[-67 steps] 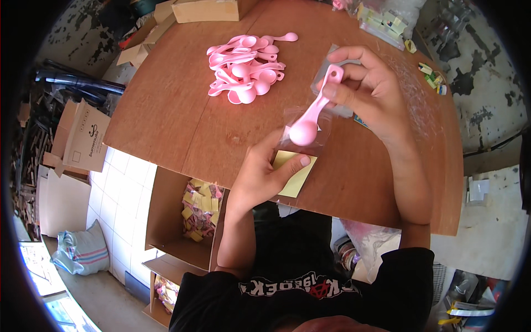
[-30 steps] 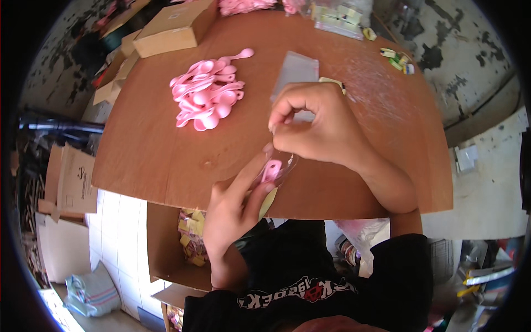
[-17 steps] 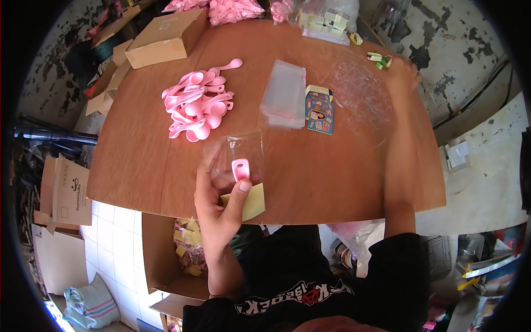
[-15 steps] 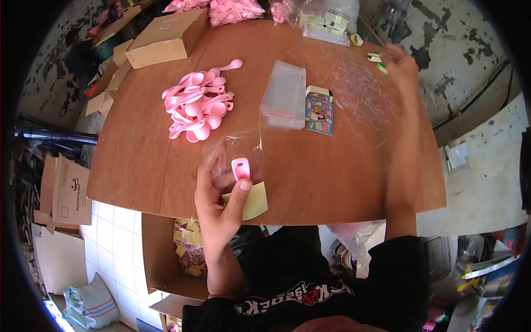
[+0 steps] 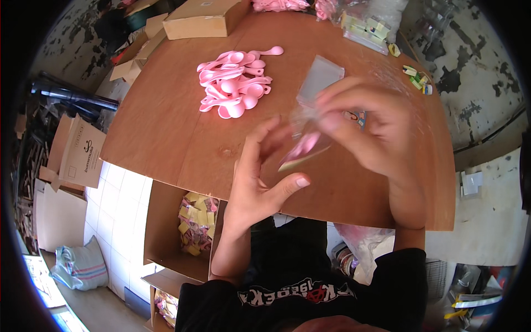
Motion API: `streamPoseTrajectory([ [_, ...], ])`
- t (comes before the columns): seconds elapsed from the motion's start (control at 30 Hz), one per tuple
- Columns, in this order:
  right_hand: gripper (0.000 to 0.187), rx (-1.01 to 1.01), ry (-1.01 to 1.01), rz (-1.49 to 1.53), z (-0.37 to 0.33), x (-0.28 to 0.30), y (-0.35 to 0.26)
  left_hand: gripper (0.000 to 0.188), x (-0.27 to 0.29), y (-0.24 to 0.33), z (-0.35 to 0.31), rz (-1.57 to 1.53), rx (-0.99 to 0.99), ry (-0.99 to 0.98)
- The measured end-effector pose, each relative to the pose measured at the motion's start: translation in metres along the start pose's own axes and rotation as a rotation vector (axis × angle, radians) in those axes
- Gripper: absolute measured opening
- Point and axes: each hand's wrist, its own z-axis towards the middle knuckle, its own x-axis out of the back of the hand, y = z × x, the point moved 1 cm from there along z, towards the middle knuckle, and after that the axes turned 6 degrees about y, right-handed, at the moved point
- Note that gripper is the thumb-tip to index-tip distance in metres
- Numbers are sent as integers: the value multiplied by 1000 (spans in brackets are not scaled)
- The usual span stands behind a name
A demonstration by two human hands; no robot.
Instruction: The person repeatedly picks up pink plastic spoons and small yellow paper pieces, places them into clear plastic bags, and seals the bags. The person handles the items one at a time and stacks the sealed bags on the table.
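Observation:
My right hand (image 5: 373, 124), blurred by motion, pinches the top of a clear plastic bag (image 5: 306, 124) above the table. Inside the hanging bag are a pink spoon (image 5: 306, 145) and a pale yellow piece of card (image 5: 290, 164), both smeared. Just left of the bag is my left hand (image 5: 257, 182), its thumb and fingers spread with nothing between them. Beyond the hands lies a heap of pink spoons (image 5: 235, 83). A stack of flat clear bags (image 5: 322, 77) lies partly behind my right hand, which also hides most of a blue printed card (image 5: 361, 120).
The brown wooden table (image 5: 160, 138) has a curved-looking edge. A closed carton (image 5: 204, 22) and bagged pink spoons (image 5: 279, 4) stand at its far side. Small green and yellow pieces (image 5: 417, 80) lie far right. Below the front edge, an open carton (image 5: 166, 221) holds several filled packets.
The bag with the spoon has passed from my left hand to my right, which came in from the far right. My left hand has opened. The view has shifted, moving the table contents across the picture.

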Motion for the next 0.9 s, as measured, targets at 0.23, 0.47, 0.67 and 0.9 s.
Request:
streamPoseTrajectory([
  [0.23,5,86,-17,-188,5,-3,-2,84,13,3,15,223,-39,11],
  [0.47,9,-95,-77,0,-6,-15,7,24,10,1,10,94,183,-43],
  [0.67,26,-442,-140,259,-36,-26,26,22,9,1,8,-62,230,54],
  [0.9,21,-448,-55,275,-52,-34,45,36,6,-9,10,-127,141,48],
])
